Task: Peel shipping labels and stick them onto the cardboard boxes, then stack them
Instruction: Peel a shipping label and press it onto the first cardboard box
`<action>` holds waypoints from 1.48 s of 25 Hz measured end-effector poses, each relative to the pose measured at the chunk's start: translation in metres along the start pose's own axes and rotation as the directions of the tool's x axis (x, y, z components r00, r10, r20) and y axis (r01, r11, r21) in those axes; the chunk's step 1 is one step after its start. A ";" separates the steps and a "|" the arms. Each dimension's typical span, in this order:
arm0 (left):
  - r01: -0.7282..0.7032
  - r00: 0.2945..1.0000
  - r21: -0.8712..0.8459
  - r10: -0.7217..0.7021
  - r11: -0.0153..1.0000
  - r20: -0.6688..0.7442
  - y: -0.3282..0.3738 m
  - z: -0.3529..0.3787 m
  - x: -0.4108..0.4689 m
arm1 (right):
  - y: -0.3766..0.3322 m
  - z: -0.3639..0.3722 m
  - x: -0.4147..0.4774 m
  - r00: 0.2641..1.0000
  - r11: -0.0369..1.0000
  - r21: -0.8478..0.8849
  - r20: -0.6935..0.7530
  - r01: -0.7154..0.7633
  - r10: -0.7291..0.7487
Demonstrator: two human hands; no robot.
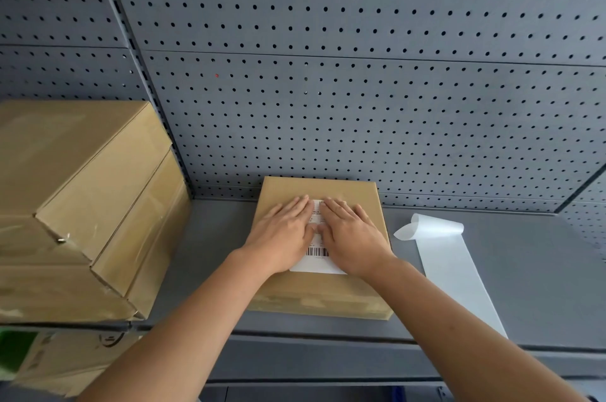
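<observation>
The box [323, 250] sits on the grey shelf [210, 257], against the pegboard [360, 106]. Both hands, left [282, 237] and right [352, 237], lie flat with fingers extended, gripping nothing, pressing the label [317, 262] onto the box top. Backing strip [449, 267] lies just right; stacked boxes [85, 205] stand left.

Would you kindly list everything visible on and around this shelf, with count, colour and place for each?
Cardboard box: one, brown, centre of the shelf, under both hands.
Shipping label: one, white with a black barcode, stuck on top of that box, partly covered by the hands.
Stacked boxes: at least two, brown, taped, at the left end of the shelf.
Backing strip: one, white, lying on the shelf right of the centre box, far end curled.
Shelf: one, grey.
Pegboard: grey, behind the shelf.
Lower box: one, brown, below the shelf at left.
Left hand: flat on the label.
Right hand: flat on the label.
</observation>
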State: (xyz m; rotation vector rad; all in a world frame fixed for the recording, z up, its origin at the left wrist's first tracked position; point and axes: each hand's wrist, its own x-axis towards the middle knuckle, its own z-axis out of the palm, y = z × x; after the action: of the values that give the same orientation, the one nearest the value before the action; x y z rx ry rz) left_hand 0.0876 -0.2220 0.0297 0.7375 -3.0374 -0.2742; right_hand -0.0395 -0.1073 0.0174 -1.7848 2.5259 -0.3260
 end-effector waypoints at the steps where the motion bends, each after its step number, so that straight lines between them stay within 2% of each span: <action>1: 0.007 1.000 0.002 -0.007 1.000 0.008 -0.001 0.000 -0.001 | 0.004 0.000 -0.002 1.000 1.000 0.005 0.008 -0.024 0.024; 5: 0.031 0.999 0.001 -0.031 1.000 0.032 -0.006 -0.002 -0.006 | 0.017 -0.006 -0.010 0.996 0.996 0.012 0.020 -0.086 0.086; 9: 0.032 0.999 -0.028 -0.031 0.999 0.041 -0.004 -0.004 -0.012 | 0.013 -0.011 -0.015 0.996 0.994 0.061 0.030 -0.087 0.085; 13: -0.031 0.999 -0.042 0.030 0.999 -0.024 0.004 -0.007 -0.028 | -0.002 -0.016 -0.028 1.000 0.994 0.113 -0.015 0.007 -0.005; 17: -0.066 0.998 0.009 0.066 0.998 0.004 0.011 0.001 -0.040 | -0.013 -0.009 -0.041 0.997 0.995 0.079 0.034 0.060 -0.063; 22: -0.043 0.999 0.015 0.043 0.999 0.025 0.006 0.003 -0.045 | -0.003 -0.005 -0.052 1.000 1.000 0.013 0.002 0.008 -0.008; 28: 0.000 0.999 -0.005 0.001 1.000 0.037 0.005 -0.001 -0.052 | 0.005 -0.011 -0.061 0.999 0.998 0.026 0.009 -0.053 0.053; 34: -0.096 0.995 -0.025 0.096 0.995 -0.007 0.023 -0.001 -0.091 | -0.022 -0.013 -0.090 0.994 0.991 0.071 -0.016 0.110 -0.109; 37: -0.128 0.992 0.004 0.128 0.992 0.008 0.025 0.010 -0.108 | -0.032 0.001 -0.107 0.987 0.987 -0.022 -0.043 0.156 -0.157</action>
State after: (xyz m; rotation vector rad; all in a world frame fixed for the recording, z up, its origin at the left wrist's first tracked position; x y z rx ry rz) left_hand 0.1719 -0.1495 0.0284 0.5394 -3.0766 -0.2689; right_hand 0.0266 -0.0180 0.0120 -2.0109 2.4299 -0.3522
